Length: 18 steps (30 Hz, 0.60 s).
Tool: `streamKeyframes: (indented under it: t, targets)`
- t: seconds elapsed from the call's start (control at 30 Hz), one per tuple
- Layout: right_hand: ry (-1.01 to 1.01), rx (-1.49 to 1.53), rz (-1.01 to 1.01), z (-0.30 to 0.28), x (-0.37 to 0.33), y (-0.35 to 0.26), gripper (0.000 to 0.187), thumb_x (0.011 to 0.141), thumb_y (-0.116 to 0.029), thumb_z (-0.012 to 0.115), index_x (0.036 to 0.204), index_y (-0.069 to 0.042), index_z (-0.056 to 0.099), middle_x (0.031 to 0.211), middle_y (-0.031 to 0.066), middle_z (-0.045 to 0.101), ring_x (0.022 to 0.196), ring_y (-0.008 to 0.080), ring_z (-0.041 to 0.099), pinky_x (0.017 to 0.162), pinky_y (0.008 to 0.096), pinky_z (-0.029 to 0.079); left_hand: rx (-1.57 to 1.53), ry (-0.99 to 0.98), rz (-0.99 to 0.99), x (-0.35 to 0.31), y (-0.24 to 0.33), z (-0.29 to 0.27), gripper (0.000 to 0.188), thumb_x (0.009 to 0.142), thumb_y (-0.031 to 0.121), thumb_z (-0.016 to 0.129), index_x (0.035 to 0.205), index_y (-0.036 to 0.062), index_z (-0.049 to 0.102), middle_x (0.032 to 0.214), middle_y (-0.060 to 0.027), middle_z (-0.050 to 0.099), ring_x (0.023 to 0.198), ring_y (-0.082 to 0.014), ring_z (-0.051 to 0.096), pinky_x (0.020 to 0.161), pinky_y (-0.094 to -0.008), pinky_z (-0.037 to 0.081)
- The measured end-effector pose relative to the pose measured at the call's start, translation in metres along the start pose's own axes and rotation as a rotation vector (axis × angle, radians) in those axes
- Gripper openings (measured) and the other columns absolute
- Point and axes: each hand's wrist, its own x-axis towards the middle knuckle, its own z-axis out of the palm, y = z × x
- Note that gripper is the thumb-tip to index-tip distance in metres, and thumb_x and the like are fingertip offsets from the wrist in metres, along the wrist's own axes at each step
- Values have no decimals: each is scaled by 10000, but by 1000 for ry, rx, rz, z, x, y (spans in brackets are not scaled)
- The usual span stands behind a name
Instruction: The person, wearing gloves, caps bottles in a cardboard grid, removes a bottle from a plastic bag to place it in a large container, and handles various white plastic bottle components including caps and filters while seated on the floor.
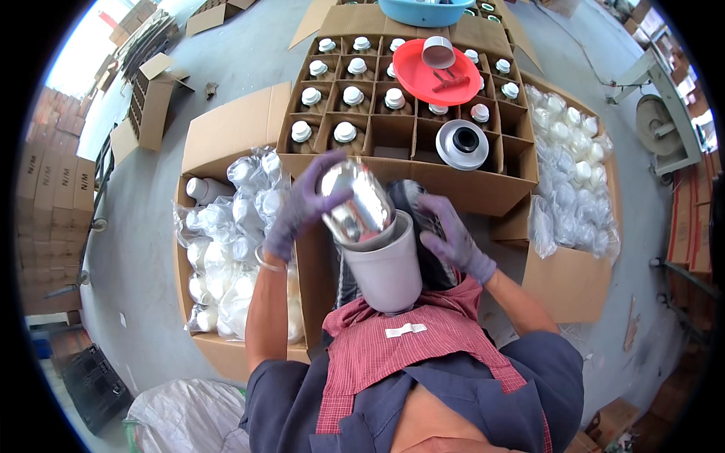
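Observation:
In purple gloves, my left hand [306, 202] grips a shiny silvered flask liner [361, 198] by its upper left side. The liner is tilted, its lower end at the mouth of a pale grey cup-shaped plastic casing [385, 273]. That casing stands upright on my lap, against the red checked apron [423, 340]. To the right of the casing, my right hand [455, 240] is apart from it, with its fingers spread and nothing held. Slight blur softens the right fingers.
Ahead stands a divided carton [453, 177] of white-capped bottles. On it lie a red dish [408, 75] with a small cup [439, 53], and white-and-black round parts [462, 143]. Cartons of bagged white parts flank me, left [226, 249] and right [566, 174]. A blue basin [427, 13] sits farther back.

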Motion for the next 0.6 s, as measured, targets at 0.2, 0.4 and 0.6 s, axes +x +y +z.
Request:
streamKeyframes:
  t: [0.2,0.4,0.6]
  targets:
    - [-176,-2,70,41,-125,-1,743,832,-399,685,1420,-51,394,1486,230,282,1393,389,289,1145,475,253,-301,299,-385,-132,-81,36,554,922,301,581,1369,10,429,1332,-129,520,1221,-222,514,1049,-337,400]
    - [-115,711,98,40,-23,-39,868,850,-505,651,1441,28,305,1429,195,359,1355,295,353,1131,381,263,206,-63,-139,-169,-124,41,647,819,136,733,1381,39,428,1356,-134,518,1238,-259,514,1039,-372,423]
    - [-260,463,-350,3,50,-86,1026,654,-338,885,1444,2,324,1328,137,484,1244,264,471,1069,394,351,400,-184,112,-135,-72,57,549,852,154,696,1337,28,473,1290,-163,552,1198,-302,535,1011,-381,435]
